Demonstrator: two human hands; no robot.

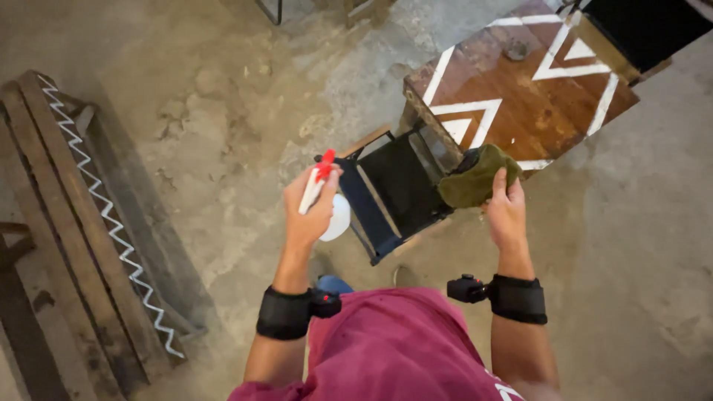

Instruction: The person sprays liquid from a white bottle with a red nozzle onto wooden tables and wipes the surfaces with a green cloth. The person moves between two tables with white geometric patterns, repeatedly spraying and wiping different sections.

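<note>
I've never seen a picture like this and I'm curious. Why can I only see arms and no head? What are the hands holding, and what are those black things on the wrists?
The camera sits on the person's head and looks down, so you see only their arms, red shirt and the floor below. There is just this one picture, taken from up there.

The left hand holds a white spray bottle with a red trigger. The right hand holds a green cloth at the edge of a brown table painted with white triangles. Each wrist wears a black band with a small black and red gadget on it; I cannot tell what it does.

Under the hands stands a black chair. To the left lies a wooden bench with a white zigzag line.
</note>
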